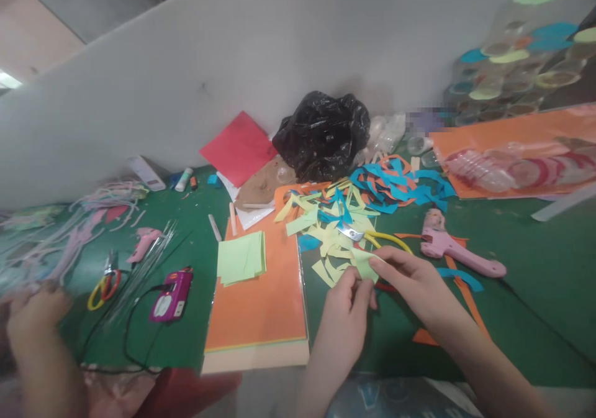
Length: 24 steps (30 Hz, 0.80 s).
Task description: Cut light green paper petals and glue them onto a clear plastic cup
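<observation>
My left fingers and right fingers pinch a green paper scrap tight. It is light and floppy, so I hold its edge.

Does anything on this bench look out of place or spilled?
Paper scraps are strewn messily across the green mat and the orange card, with yellow-handled scissors lying among them, blade exposed, just above the right hand.
</observation>
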Available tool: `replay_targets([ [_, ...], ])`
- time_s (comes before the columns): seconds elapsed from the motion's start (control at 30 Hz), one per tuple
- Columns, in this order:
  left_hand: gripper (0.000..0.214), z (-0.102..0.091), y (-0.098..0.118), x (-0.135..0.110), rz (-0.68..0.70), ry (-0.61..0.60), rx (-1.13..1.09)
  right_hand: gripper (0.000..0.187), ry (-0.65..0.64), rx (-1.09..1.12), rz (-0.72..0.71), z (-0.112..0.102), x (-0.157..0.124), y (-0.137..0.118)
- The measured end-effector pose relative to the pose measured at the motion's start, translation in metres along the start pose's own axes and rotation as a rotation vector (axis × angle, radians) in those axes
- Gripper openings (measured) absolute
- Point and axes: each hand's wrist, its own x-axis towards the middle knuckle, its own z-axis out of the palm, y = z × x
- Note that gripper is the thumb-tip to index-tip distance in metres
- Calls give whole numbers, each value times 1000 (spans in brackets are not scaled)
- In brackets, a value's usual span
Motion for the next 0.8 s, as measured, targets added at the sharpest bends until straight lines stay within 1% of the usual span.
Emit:
replay_targets([
  [0.13,27,-2,-4,0,3,4,-23,38,-27,-61,1,-3,1,1],
  [0.27,27,-5,-5,1,-3,13,-35,40,-55,-134,-3,-12,3,7],
  [0.47,31,-7,-5,0,-3,19,-38,41,-18,-298,-47,-17,5,8],
  [0.53,32,-8,-5,0,-3,12,-34,43,-27,-341,-69,-17,5,7],
  [0.7,32,-10,-7,-1,0,-5,-23,44,-85,-364,-75,-21,3,6],
  [0.8,32,-10,-8,-2,-10,-8,-6,44,-88,-359,-81,-21,2,7],
])
